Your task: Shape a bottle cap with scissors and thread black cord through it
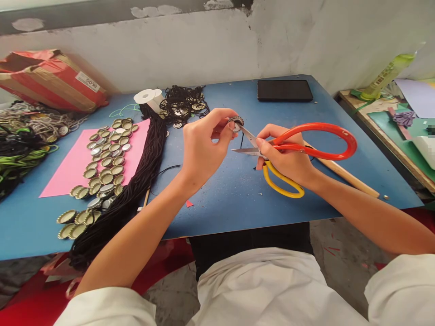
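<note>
Pinched between the fingertips of my left hand point(208, 144) is a metal bottle cap point(237, 121) with a dark rim. A short black cord point(242, 141) hangs just below it. My right hand point(288, 158) grips a pair of scissors point(316, 127) with one red and one yellow handle loop. Their blades are spread apart; the upper blade's tip reaches the cap, and the lower one points left beneath it. The cord end hangs between the blades. Whether the upper blade touches the cap or passes behind it, I cannot tell.
Many bottle caps point(106, 161) lie on and around pink paper point(61, 179), beside a long bundle of black cords point(149, 156). White spools point(148, 98), tangled corded caps point(186, 100), a black phone point(284, 90) and a wooden stick point(346, 175) rest on the blue table. A taped box point(50, 81) stands far left.
</note>
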`<state>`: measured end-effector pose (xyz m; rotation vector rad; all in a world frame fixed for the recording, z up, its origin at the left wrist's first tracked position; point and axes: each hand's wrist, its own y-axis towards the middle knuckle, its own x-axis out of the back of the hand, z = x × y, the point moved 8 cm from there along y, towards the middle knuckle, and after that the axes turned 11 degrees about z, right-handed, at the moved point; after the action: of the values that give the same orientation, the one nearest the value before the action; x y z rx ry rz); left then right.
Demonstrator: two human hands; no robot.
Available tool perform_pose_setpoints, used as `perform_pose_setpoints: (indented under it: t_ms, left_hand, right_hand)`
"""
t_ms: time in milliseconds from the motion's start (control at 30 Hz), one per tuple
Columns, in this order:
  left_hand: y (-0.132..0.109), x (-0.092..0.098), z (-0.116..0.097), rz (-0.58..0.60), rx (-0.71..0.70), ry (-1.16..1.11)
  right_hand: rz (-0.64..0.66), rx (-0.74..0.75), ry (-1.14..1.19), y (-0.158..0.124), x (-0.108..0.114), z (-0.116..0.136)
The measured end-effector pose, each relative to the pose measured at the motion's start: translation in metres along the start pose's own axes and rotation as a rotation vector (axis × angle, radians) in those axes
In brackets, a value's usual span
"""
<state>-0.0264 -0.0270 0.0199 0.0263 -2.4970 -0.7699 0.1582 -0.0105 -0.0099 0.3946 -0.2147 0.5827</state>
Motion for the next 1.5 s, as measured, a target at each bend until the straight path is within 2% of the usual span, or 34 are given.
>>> perform_pose_setpoints:
  t_ms: [167,300,400,500,833,1300,1500]
  left_hand:
    - [-0.001,-0.001,-0.003,0.015,-0.049,0.041]
    - [-0.005,-0.005,-0.01,0.027,-0.161,0.178]
    - [-0.008,-0.007,-0.011,0.021,-0.194,0.269]
    - [-0.008,-0.006,-0.01,0.0,-0.17,0.301]
    - [-0.004,-0.001,-0.007,-0.018,-0.076,0.183]
    - [-0.004,-0.001,-0.005,-0.022,-0.042,0.155]
    - [-0.004,0.0,-0.006,-0.027,-0.068,0.121]
  right_hand:
    - [0.002,-0.005,0.003,0.0,0.001,-0.002]
    - [0.004,-0.018,0.021,0.001,0.001,-0.003]
    - [0.008,-0.035,0.012,0.001,0.001,-0.003]
    - [0.007,-0.041,-0.007,0.0,0.001,-0.003]
    - [0.014,-0.033,-0.013,-0.002,-0.001,0.004]
    - [-0.021,-0.024,-0.03,-0.003,0.001,0.005]
    - [0.012,-0.005,-0.041,-0.001,-0.001,0.006]
